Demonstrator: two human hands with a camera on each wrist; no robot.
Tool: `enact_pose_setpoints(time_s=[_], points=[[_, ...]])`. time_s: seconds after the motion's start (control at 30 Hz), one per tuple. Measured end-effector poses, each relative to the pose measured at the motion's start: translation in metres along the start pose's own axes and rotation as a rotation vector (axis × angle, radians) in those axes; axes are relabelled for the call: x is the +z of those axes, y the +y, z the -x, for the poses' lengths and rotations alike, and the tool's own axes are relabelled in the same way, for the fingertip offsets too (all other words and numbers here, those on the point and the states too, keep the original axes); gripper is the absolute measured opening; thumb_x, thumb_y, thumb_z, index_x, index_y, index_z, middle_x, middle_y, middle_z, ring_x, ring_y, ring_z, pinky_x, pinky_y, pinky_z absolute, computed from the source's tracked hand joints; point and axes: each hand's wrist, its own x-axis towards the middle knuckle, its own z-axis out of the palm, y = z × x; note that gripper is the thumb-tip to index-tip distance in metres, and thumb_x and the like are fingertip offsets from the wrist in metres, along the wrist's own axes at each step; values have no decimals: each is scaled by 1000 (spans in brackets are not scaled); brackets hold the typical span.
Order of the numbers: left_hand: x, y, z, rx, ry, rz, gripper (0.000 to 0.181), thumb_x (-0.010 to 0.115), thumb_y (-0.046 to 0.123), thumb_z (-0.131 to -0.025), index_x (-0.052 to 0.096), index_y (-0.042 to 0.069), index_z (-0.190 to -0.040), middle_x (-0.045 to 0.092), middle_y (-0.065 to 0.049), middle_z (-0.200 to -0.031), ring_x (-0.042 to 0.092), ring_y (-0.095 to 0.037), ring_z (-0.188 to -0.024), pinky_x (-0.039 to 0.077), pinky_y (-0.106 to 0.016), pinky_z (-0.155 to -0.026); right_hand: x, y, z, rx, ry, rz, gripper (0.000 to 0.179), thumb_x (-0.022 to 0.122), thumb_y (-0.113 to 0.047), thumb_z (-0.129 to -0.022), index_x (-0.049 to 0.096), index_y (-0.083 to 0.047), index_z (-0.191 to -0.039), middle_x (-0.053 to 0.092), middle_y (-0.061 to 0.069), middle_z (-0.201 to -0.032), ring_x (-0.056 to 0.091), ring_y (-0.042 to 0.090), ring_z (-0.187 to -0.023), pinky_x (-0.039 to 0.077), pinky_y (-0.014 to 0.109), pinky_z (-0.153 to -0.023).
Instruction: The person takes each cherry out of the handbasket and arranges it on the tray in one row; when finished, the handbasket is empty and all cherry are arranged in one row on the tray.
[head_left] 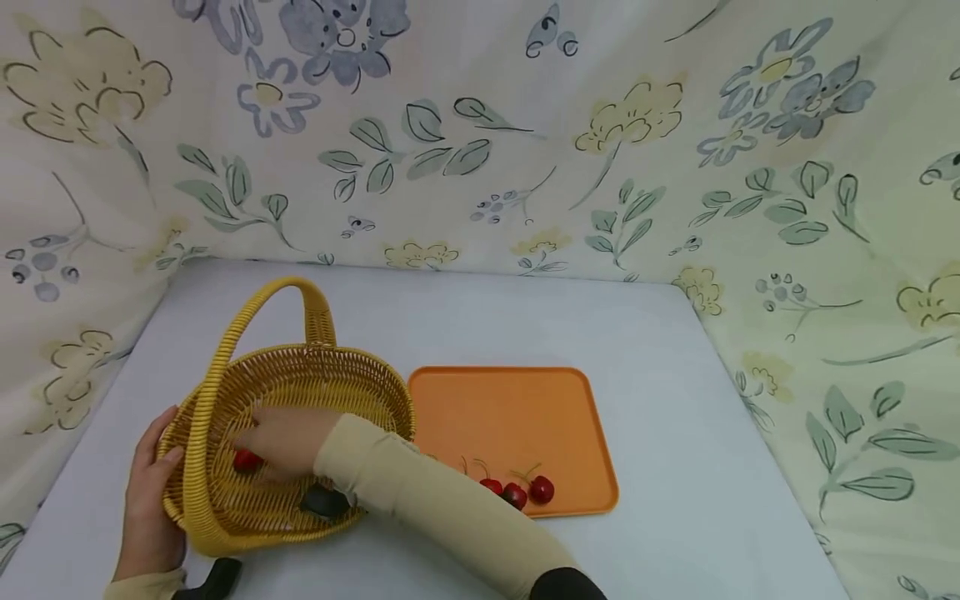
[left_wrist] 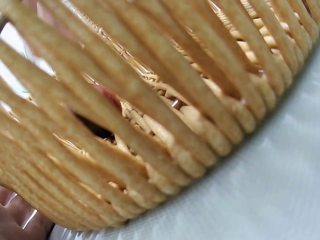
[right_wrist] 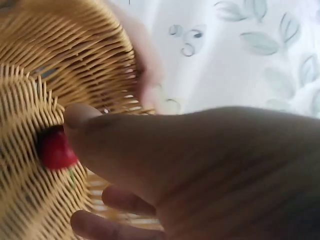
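A yellow wicker basket with a tall arched handle stands on the left of the table. My left hand grips its left rim, the thumb over the edge. My right hand reaches down inside the basket. A red cherry lies in there beside its fingertips. In the right wrist view, the thumb overlaps the edge of that cherry, while other fingers extend apart below. The left wrist view looks through the basket's woven side, with a bit of red behind it.
Right of the basket, an orange tray lies close to its rim. Several stemmed cherries sit near the tray's front edge, partly hidden by the right sleeve. A floral cloth hangs behind the white table.
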Motion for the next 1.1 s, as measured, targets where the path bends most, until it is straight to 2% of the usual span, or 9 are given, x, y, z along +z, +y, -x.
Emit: enact_pose_setpoints(time_s=[0.1,0.2,0.37,0.43,0.6,0.7,0.9,1.0,1.1], points=[[0,0,-1,-6,-2,-16,49,32,6,-102,28,16,-150,31,4,-144,49,0,-116,49,-12,-83,1,-4,-20,59,-67,-49,60,58,-49,-91,35,-37,-145,41,-11,-140,51,-3,-111,41,11,-91],[-2,0,0,-15,5,-26,49,32,6,-102,28,17,-150,31,5,-144,48,1,-117,48,-11,-83,4,-11,-33,114,-111,-86,62,58,-48,-90,30,-45,-145,38,-14,-141,52,-5,-108,43,12,-87],[-2,-1,0,-7,5,-19,49,32,6,-102,27,15,-150,31,4,-144,49,0,-116,49,-12,-83,10,-16,-46,115,-140,-86,46,59,-40,-93,43,-47,-135,47,-20,-121,49,-7,-99,44,13,-80],[-3,-1,-1,-4,3,-18,49,32,6,-102,27,15,-150,31,4,-144,49,-1,-116,49,-12,-83,12,-17,-49,112,-142,-90,42,58,-36,-94,46,-46,-133,50,-21,-118,48,-7,-102,44,13,-81],[-2,-1,-1,0,-5,-13,49,32,7,-102,26,14,-150,30,3,-145,49,-1,-118,49,-13,-84,17,-20,-51,132,-145,-40,44,56,-30,-96,44,-47,-134,50,-22,-127,47,-7,-112,44,16,-85],[0,-2,-1,3,-9,-4,49,32,6,-102,26,14,-150,31,4,-144,49,-1,-117,49,-12,-84,20,-21,-50,139,-134,-2,43,55,-31,-96,45,-48,-134,50,-24,-127,47,-7,-113,45,16,-86],[3,-3,-1,-4,48,7,49,33,5,-102,30,14,-149,33,4,-143,49,-1,-114,48,-12,-83,18,-11,-41,116,-62,0,35,51,-29,-99,51,-49,-128,53,-27,-121,48,-9,-105,45,14,-81],[2,-2,-2,-19,67,21,49,34,5,-101,30,15,-149,33,5,-143,50,-1,-114,49,-12,-82,12,0,-28,108,5,-4,27,48,-28,-101,55,-43,-122,56,-24,-109,50,-7,-93,44,13,-71],[1,-2,0,-28,76,25,49,34,6,-102,30,15,-149,32,4,-146,49,-1,-116,49,-12,-82,3,11,-7,125,72,-20,22,52,-32,-99,54,-35,-120,56,-18,-103,51,-4,-81,44,13,-63]])
